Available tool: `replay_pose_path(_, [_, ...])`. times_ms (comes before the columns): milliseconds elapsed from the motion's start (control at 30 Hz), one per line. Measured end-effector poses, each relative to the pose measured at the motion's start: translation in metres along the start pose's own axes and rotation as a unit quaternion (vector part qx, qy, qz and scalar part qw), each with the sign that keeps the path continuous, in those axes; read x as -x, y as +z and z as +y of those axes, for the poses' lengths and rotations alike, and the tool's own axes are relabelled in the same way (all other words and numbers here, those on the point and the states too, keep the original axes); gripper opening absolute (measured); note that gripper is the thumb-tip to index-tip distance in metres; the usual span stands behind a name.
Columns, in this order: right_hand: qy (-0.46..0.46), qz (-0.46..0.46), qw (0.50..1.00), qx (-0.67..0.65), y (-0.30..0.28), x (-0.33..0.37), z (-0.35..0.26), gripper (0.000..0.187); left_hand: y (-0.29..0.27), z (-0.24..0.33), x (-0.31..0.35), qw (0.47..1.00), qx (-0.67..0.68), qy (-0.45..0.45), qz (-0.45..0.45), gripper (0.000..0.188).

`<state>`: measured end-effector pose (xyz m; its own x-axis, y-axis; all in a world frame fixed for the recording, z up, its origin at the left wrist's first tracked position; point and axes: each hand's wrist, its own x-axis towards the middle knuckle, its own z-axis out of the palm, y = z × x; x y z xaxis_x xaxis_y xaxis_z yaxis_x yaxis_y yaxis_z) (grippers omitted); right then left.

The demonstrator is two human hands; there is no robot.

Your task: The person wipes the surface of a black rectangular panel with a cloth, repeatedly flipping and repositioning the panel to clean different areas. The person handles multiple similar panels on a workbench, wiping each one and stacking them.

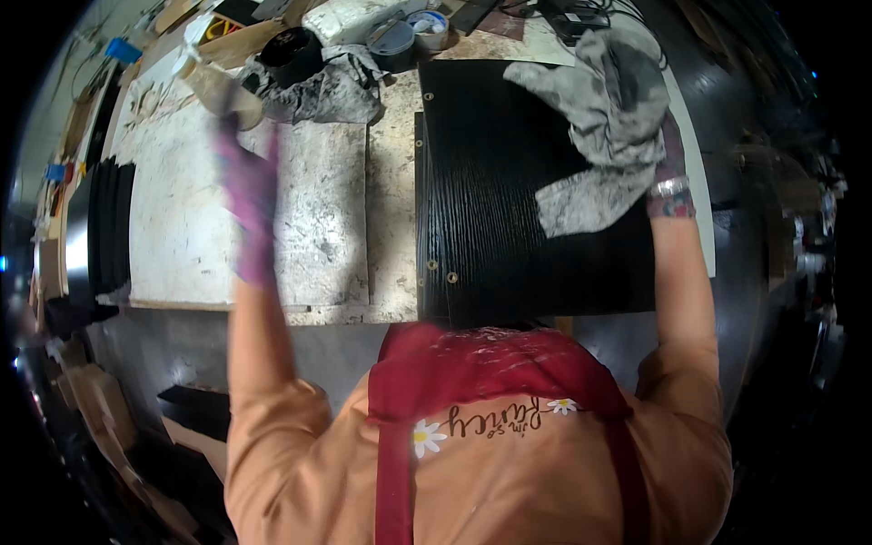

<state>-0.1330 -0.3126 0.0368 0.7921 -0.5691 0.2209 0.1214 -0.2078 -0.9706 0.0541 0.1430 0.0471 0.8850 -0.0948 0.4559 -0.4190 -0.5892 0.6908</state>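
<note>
My left hand (248,186), in a purple glove and smeared by motion, is over the left side of the table. Its fingers point away from me, with the thumb apart from them. Just beyond the fingertips is a cream-coloured bottle (221,94), leaning; I see no grip on it. At the right, my gloved right hand (670,162) holds a crumpled grey-and-white rag (599,109), which hides most of its fingers. The rag's lower end drapes over a black, ridged sheet (500,200) with metal eyelets along its left edge.
A stained white board (318,209) lies on the left of the worktable (392,200). Behind it are a dark, stained cloth (341,86), a black pot (291,56) and two tubs (391,41). Black strips (109,222) stand at the left edge. Cables run at the back right.
</note>
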Motion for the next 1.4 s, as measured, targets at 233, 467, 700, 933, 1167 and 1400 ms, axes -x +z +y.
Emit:
replay_pose_path(233, [-0.493, -0.331, 0.764, 0.252, 0.137, 0.024, -0.062, 0.05, 0.068, 0.168, 0.157, 0.868, 0.047, 0.269, -0.414, 0.062])
replay_pose_path(467, [-0.327, -0.357, 0.783, 0.391, 0.218, -0.076, 0.009, 0.028, 0.085, 0.175, 0.163, 0.864, 0.025, 0.317, -0.39, 0.068])
replay_pose_path(700, [-0.312, -0.427, 0.802, 0.276, 0.216, -0.027, 0.002, 0.022, 0.081, 0.164, 0.16, 0.877, 0.027, 0.284, -0.388, 0.064])
replay_pose_path(933, [-0.322, -0.33, 0.777, 0.428, 0.235, -0.065, 0.006, 0.025, 0.09, 0.153, 0.164, 0.874, 0.009, 0.321, -0.364, 0.059])
replay_pose_path(1167, [-0.213, -0.354, 0.739, 0.532, 0.238, -0.126, -0.01, 0.033, 0.09, 0.161, 0.161, 0.871, 0.016, 0.319, -0.374, 0.052])
replay_pose_path(1400, [-0.192, -0.416, 0.767, 0.449, 0.253, -0.08, -0.015, 0.03, 0.092, 0.151, 0.164, 0.878, 0.009, 0.32, -0.356, 0.052])
